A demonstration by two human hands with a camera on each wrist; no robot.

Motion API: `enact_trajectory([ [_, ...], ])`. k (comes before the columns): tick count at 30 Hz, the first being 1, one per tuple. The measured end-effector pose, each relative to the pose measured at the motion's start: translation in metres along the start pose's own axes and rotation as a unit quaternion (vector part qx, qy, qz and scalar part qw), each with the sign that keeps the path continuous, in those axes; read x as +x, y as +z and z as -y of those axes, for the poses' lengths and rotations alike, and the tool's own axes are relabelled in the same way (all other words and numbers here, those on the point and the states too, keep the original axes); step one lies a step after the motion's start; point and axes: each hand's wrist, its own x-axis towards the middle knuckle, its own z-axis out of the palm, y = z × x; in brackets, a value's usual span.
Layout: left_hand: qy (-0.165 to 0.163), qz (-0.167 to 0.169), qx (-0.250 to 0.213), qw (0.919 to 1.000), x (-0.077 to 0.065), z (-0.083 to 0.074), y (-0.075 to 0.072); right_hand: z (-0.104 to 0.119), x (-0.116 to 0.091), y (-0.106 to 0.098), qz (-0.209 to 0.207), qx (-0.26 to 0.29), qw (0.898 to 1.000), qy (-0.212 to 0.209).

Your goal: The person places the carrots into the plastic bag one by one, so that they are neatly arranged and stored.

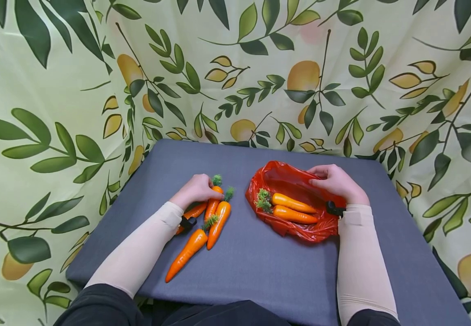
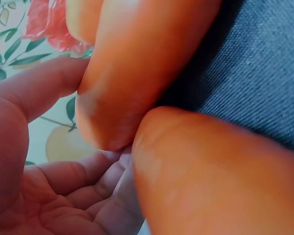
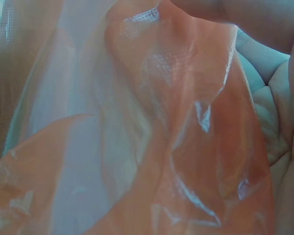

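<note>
In the head view, my left hand (image 1: 199, 188) pinches an orange carrot (image 1: 212, 207) by its thick end, below the green top. The left wrist view shows the thumb against this carrot (image 2: 132, 63), with the fingers under its end. Close around lie more orange carrots (image 1: 222, 218), one pointing toward the front edge and one partly under the wrist. To the right, my right hand (image 1: 335, 182) holds the rim of an open red plastic bag (image 1: 284, 174), thumb inside. Two lighter orange carrots (image 1: 294, 214) with green tops lie in the bag.
A grey cloth-covered table (image 1: 268, 271) carries everything. Leaf-and-fruit patterned curtains (image 1: 235, 68) hang close behind its back edge and along both sides. A black wrist strap (image 1: 335, 209) touches the bag's right side.
</note>
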Motion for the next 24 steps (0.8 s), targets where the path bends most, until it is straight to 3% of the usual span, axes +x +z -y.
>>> enact_trajectory([
  [6,0.014,-0.021,-0.005,0.9997,-0.004,-0.001,-0.008,0.0,-0.001,0.001,0.0,-0.001,1.0,0.0],
  [14,0.019,-0.044,-0.018,0.9987,-0.007,-0.014,-0.027,0.001,0.0,0.0,0.001,0.0,1.0,0.004],
  [24,0.039,-0.069,-0.024,0.9966,-0.009,-0.046,-0.053,-0.001,0.001,0.0,-0.004,-0.008,1.0,-0.002],
])
